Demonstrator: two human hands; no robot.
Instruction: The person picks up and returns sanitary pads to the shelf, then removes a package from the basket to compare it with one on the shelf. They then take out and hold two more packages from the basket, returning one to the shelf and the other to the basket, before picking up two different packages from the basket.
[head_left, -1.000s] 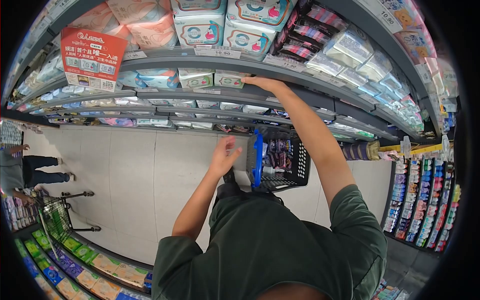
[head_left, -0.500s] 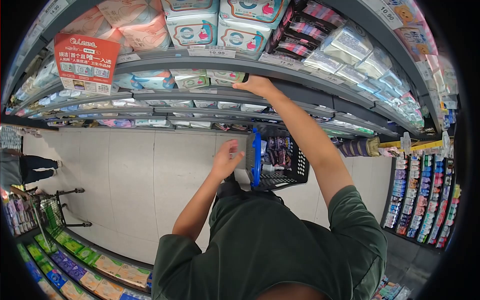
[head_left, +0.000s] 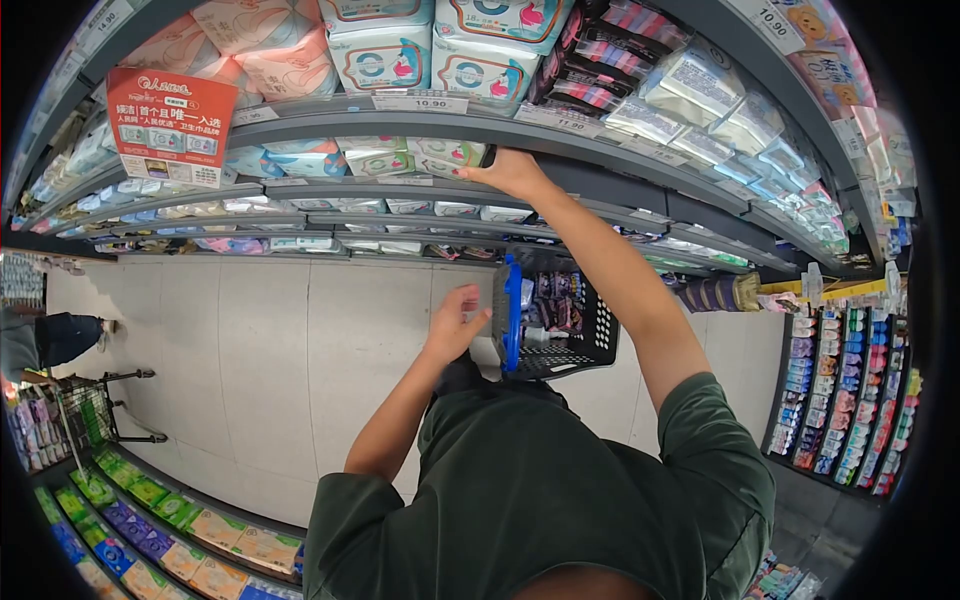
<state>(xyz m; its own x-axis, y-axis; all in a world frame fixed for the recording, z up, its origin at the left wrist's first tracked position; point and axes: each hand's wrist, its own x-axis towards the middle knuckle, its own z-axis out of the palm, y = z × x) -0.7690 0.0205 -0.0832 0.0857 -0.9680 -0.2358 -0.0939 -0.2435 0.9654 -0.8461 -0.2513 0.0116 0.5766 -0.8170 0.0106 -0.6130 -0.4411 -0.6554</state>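
Note:
My right hand [head_left: 508,175] reaches into the second shelf tier. Its thumb lies across the front of a white-and-green pack of sanitary pads [head_left: 447,153], and the other fingers are hidden behind the pack's right end. Similar packs [head_left: 380,160] stand in a row to its left. My left hand [head_left: 458,320] hangs over the floor with fingers loosely bent and apart, holding nothing. Just right of it, a black shopping basket [head_left: 606,335] with a blue handle [head_left: 513,315] holds several dark, patterned packs [head_left: 553,300].
A red sign [head_left: 172,128] hangs from the top shelf edge [head_left: 340,122], left of my right hand. More packs fill the upper shelf. At far left, a person [head_left: 65,338] stands by a shopping cart [head_left: 90,410]. Tissue packs [head_left: 180,510] line the lower-left shelves.
My right thumb has slid slightly left over the front of the pack. My left hand has barely moved. At far left, the person and cart have shifted a little.

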